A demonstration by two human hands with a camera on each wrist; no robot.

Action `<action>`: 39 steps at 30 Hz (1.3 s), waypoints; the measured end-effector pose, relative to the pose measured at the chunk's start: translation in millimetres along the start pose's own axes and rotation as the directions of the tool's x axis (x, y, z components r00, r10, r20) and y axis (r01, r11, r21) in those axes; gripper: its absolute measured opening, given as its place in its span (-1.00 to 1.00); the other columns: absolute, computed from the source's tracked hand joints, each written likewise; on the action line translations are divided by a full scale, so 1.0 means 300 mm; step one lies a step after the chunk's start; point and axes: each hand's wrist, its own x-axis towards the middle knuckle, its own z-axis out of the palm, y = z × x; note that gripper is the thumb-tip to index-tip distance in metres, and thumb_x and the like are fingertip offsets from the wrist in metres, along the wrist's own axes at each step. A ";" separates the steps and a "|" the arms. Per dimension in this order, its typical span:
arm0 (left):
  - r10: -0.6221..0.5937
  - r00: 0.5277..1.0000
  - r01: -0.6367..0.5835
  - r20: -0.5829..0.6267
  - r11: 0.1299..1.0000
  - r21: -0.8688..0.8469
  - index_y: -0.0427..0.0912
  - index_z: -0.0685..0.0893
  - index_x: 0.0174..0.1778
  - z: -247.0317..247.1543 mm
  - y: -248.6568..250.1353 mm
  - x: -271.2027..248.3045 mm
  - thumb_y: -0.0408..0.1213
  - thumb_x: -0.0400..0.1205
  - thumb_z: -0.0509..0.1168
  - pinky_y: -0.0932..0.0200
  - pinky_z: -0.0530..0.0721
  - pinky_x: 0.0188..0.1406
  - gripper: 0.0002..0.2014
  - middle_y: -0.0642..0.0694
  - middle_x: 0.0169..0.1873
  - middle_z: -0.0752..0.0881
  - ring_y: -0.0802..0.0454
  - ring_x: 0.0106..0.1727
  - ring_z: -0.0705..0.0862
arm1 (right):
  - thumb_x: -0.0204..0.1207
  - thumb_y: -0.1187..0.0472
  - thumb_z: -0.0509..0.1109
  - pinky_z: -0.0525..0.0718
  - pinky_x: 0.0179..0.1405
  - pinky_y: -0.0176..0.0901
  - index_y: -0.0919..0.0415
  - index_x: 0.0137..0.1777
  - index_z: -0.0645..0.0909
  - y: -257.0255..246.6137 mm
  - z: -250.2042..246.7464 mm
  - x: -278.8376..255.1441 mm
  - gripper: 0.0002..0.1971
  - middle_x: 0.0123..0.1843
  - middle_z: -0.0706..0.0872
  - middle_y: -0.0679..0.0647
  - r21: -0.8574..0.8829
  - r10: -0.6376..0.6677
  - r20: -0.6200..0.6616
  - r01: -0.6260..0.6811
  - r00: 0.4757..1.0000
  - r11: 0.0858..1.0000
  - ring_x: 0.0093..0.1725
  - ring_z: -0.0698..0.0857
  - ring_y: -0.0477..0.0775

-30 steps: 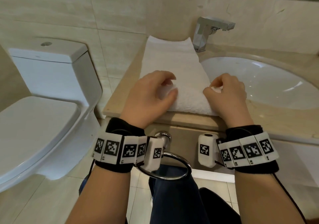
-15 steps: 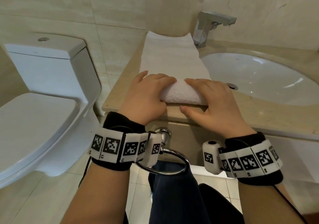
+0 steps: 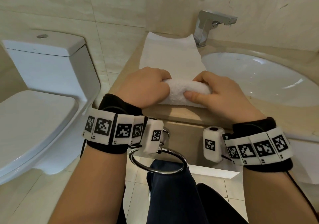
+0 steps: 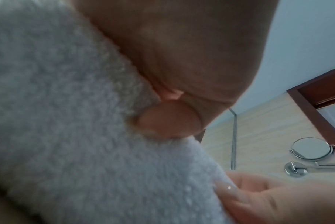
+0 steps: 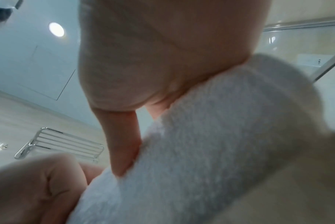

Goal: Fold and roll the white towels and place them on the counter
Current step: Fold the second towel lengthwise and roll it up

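Towel, white terry, lies as a long folded strip on the beige stone surface, running from the near edge toward the far wall, just left of the basin. Its near end is rolled into a thick tube lying crosswise, close to the near edge, while the unrolled part stretches flat beyond it toward the faucet.

Both hands hold the roll. The left hand wraps the roll's left end, fingers curled over the top and the thumb pressed into the pile, as the left wrist view shows. The right hand grips the right end, fingers curled over the far side and the thumb lying along the near face of the roll. Both grips are closed around the towel.

White oval sink is set into the surface at the right, with a chrome faucet at the far wall. A white toilet stands at the left, lid down. A chrome towel ring hangs below the near edge. Marker bands circle both wrists.
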 end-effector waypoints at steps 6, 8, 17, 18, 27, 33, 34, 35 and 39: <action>-0.093 0.995 0.095 0.034 0.994 -0.063 -0.10 0.69 0.00 -0.025 0.021 0.014 -0.36 0.44 0.16 0.22 0.45 -0.23 -0.71 -0.03 -0.06 0.64 -0.05 0.00 0.55 | 0.40 -0.13 0.47 0.49 -0.06 0.03 0.07 -0.19 0.64 -0.012 -0.024 0.049 -0.73 -0.19 0.67 -0.07 0.163 0.069 0.145 -0.093 0.987 0.982 -0.07 0.62 0.07; -0.134 0.991 0.136 0.029 0.988 -0.076 -0.17 0.69 0.11 -0.030 0.029 0.017 -0.38 0.44 0.16 0.09 0.50 0.02 -0.65 -0.06 -0.01 0.59 -0.05 0.01 0.49 | 0.41 -0.09 0.47 0.54 0.04 0.07 0.15 -0.13 0.70 -0.017 -0.036 0.059 -0.71 -0.12 0.73 0.01 0.216 0.077 0.217 -0.124 0.973 0.968 -0.03 0.66 0.09; -0.202 0.974 0.214 0.107 0.970 -0.113 -0.23 0.68 -0.18 -0.045 0.039 0.051 -0.25 0.15 0.07 -0.13 0.62 0.22 -0.59 -0.14 -0.08 0.70 -0.19 0.09 0.64 | 0.38 -0.24 0.43 0.44 -0.15 -0.06 0.20 -0.26 0.68 -0.008 -0.048 0.064 -0.56 -0.25 0.71 0.00 0.236 0.133 0.253 -0.195 0.958 0.952 -0.18 0.63 0.05; -0.205 0.973 0.217 0.107 0.968 -0.127 -0.13 0.61 -0.29 -0.044 0.037 0.053 -0.22 0.17 0.04 -0.11 0.65 0.19 -0.70 -0.08 -0.22 0.65 -0.17 0.01 0.63 | 0.37 -0.29 0.40 0.41 -0.19 -0.06 0.21 -0.30 0.65 -0.001 -0.045 0.059 -0.51 -0.27 0.68 0.03 0.213 0.143 0.221 -0.191 0.965 0.958 -0.21 0.61 0.06; -0.046 0.973 0.014 -0.227 0.990 -0.142 -0.07 0.56 -0.16 0.005 -0.028 0.061 -0.35 0.43 0.13 0.09 0.48 -0.18 -0.84 0.01 -0.20 0.57 -0.04 -0.10 0.56 | 0.36 -0.44 0.27 0.38 -0.33 -0.14 0.04 -0.28 0.46 0.030 -0.026 0.051 -0.50 -0.26 0.57 -0.08 0.082 0.190 0.065 -0.195 0.980 0.977 -0.24 0.55 -0.03; 0.137 0.911 -0.173 -0.389 0.983 -0.058 -0.06 0.60 -0.07 0.043 -0.063 0.055 -0.40 0.43 0.15 0.03 0.58 -0.04 -0.76 0.07 -0.14 0.48 -0.03 -0.05 0.57 | 0.32 -0.44 0.32 0.26 0.00 -0.08 0.05 -0.11 0.48 0.023 -0.006 0.059 -0.47 -0.08 0.48 -0.08 -0.150 0.010 -0.309 -0.059 0.951 0.987 0.00 0.37 -0.01; 0.159 0.901 -0.172 -0.404 0.985 0.004 -0.11 0.63 -0.10 0.047 -0.058 0.053 -0.43 0.47 0.19 0.04 0.54 -0.07 -0.80 0.05 -0.17 0.50 -0.05 -0.06 0.57 | 0.36 -0.41 0.32 0.19 -0.01 -0.11 0.05 -0.12 0.47 0.017 -0.003 0.058 -0.50 -0.08 0.45 -0.08 -0.187 -0.027 -0.330 -0.037 0.943 0.982 0.00 0.33 -0.02; 0.178 0.891 -0.168 -0.418 0.984 0.061 -0.16 0.65 -0.12 0.052 -0.053 0.049 -0.44 0.50 0.21 0.05 0.49 -0.09 -0.84 0.03 -0.19 0.53 -0.08 -0.06 0.56 | 0.39 -0.38 0.31 0.15 -0.02 -0.13 0.05 -0.14 0.46 0.011 0.002 0.056 -0.53 -0.09 0.43 -0.08 -0.211 -0.052 -0.345 -0.024 0.937 0.977 -0.01 0.31 -0.03; 0.185 0.898 -0.175 -0.399 0.983 0.062 -0.22 0.69 0.00 0.073 -0.073 0.021 -0.28 0.61 0.12 0.01 0.50 0.06 -0.75 -0.09 -0.09 0.70 -0.12 0.00 0.60 | 0.54 -0.20 0.28 0.08 -0.09 -0.16 0.07 -0.24 0.46 -0.003 0.024 0.039 -0.65 -0.24 0.43 -0.08 -0.284 -0.138 -0.370 0.030 0.919 0.958 -0.10 0.42 0.03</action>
